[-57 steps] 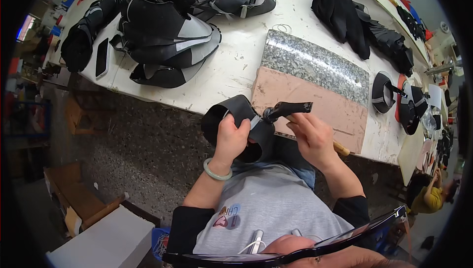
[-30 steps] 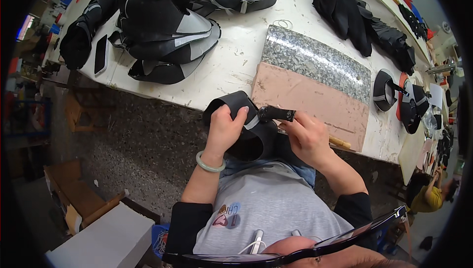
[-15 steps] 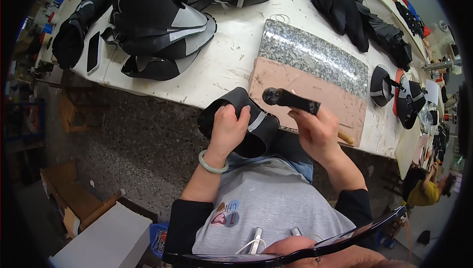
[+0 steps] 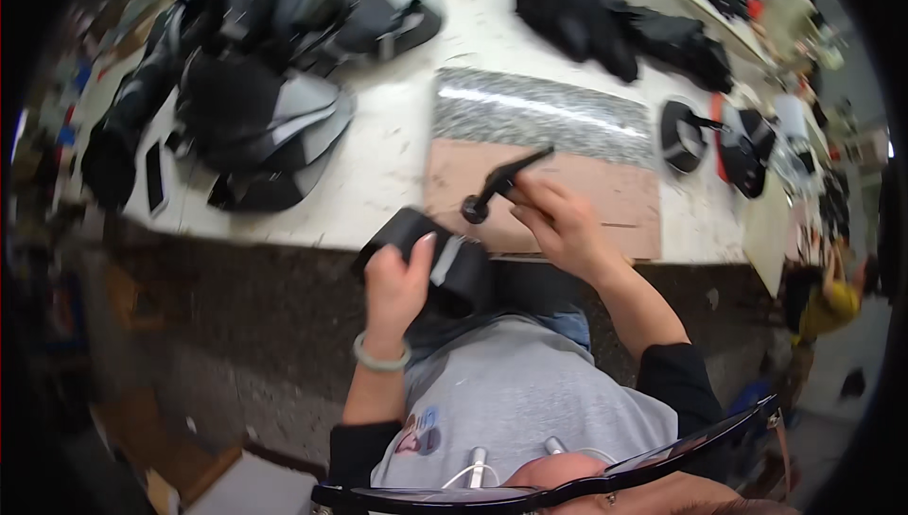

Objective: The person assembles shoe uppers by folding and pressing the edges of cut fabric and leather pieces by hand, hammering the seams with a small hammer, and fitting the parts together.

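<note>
A black shoe upper (image 4: pixel 461 280), bent into a loop and crossed by a light grey strip, is in my left hand (image 4: pixel 395 290) at the table's near edge. My left fingers are wrapped over it with the thumb on top. My right hand (image 4: pixel 569 231) grips a black-headed hammer (image 4: pixel 494 186), blurred, just above and right of the upper. The hammer's round face points down toward the pinkish board (image 4: pixel 605 201); its handle is mostly hidden by my hand. Hammer and upper look apart. A speckled stone slab (image 4: pixel 539 122) lies along the board's far side.
Black and grey shoe uppers (image 4: pixel 255 132) are heaped at the left, beside a phone (image 4: pixel 156 179). Dark cloth (image 4: pixel 567 18) lies at the back. Finished-looking black shoe parts (image 4: pixel 683 137) sit at the right. A person in yellow (image 4: pixel 832 307) is at the far right.
The view has shifted, so the table contents sit further left. The hammer has turned, its head now lower and closer to the upper. Both hands keep hold of their things.
</note>
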The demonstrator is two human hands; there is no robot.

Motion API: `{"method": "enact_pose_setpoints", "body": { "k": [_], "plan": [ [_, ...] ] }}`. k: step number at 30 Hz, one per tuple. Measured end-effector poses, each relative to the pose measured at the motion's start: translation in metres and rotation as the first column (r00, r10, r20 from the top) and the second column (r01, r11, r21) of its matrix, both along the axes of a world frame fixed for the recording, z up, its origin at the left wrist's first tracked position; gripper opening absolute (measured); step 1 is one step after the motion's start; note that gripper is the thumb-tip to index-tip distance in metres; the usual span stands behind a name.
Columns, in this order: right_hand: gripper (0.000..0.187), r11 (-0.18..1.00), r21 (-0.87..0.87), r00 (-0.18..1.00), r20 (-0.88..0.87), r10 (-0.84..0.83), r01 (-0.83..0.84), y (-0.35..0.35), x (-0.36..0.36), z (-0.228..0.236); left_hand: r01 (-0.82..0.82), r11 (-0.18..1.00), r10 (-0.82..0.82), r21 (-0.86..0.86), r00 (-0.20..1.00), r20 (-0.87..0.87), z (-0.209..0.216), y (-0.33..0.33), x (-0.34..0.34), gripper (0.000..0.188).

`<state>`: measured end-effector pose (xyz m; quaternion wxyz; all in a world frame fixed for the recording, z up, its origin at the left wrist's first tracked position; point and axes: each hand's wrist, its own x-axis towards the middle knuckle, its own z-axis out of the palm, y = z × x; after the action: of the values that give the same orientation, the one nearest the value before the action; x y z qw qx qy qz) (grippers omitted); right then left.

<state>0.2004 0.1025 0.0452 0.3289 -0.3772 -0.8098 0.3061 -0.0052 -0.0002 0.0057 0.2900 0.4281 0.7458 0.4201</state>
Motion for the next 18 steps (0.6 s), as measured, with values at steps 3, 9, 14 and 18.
{"method": "enact_pose_setpoints", "body": {
  "k": [3, 9, 14, 18],
  "plan": [
    [0.035, 0.988, -0.153, 0.98, 0.195, 0.03, 0.0, 0.05, 0.032, -0.013, -0.119, 0.979, 0.051, 0.168, 0.931, 0.36, 0.015, -0.014, 0.01, 0.021],
    [0.04, 0.925, 0.376, 0.954, 0.293, -0.069, -0.049, 0.024, 0.032, 0.012, -0.184, 0.942, -0.024, 0.281, 0.796, 0.604, 0.04, -0.051, 0.035, 0.04],
    [0.043, 0.899, -0.061, 0.899, -0.089, 0.429, -0.435, -0.028, 0.027, 0.078, -0.183, 0.884, -0.173, 0.43, 0.727, 0.665, 0.065, -0.047, 0.053, 0.053],
    [0.029, 0.848, -0.074, 0.787, -0.422, 0.451, -0.525, -0.017, 0.031, 0.077, -0.113, 0.89, -0.374, 0.442, 0.374, 0.849, 0.095, -0.031, 0.06, 0.054]
  ]
}}
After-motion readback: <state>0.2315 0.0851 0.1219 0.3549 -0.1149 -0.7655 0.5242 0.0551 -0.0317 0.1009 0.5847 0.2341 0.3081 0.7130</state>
